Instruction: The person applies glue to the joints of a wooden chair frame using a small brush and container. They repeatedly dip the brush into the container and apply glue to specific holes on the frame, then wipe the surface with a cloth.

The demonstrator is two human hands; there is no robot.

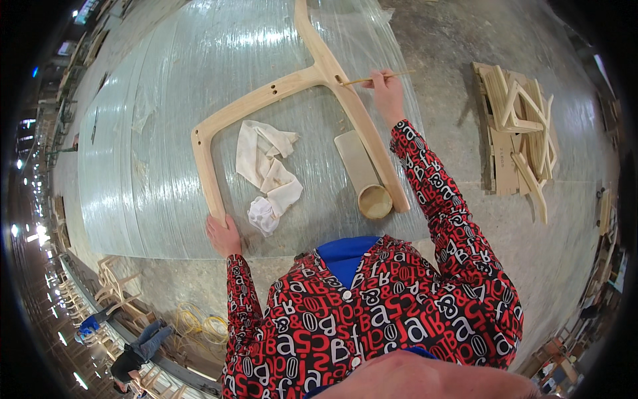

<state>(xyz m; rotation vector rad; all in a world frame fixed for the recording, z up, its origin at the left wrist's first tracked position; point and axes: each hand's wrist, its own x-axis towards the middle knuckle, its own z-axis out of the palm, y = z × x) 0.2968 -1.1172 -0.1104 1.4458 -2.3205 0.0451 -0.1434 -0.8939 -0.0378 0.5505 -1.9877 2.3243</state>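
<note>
A pale wooden chair-side frame (pixel 246 102), with dark holes in its joints, lies across a table wrapped in clear film (pixel 153 173). My left hand (pixel 223 235) grips the near end of its left leg. In my right hand (pixel 386 90) is a thin stick (pixel 367 80), pinched between the fingers; its tip touches the frame at a hole by the upper right joint. Whether it has bristles is too small to tell. Inside the frame are a crumpled whitish cloth (pixel 258 156), a flat pale block (pixel 356 159) and a round tub (pixel 375 201) near the right leg.
To the right, a stack of curved wooden parts (pixel 518 113) rests on cardboard and a pallet on the concrete floor (pixel 458 40). Coiled yellow hose (pixel 203 324) lies at the lower left. Beyond it, two people work beside rows of wooden frames (pixel 116 282).
</note>
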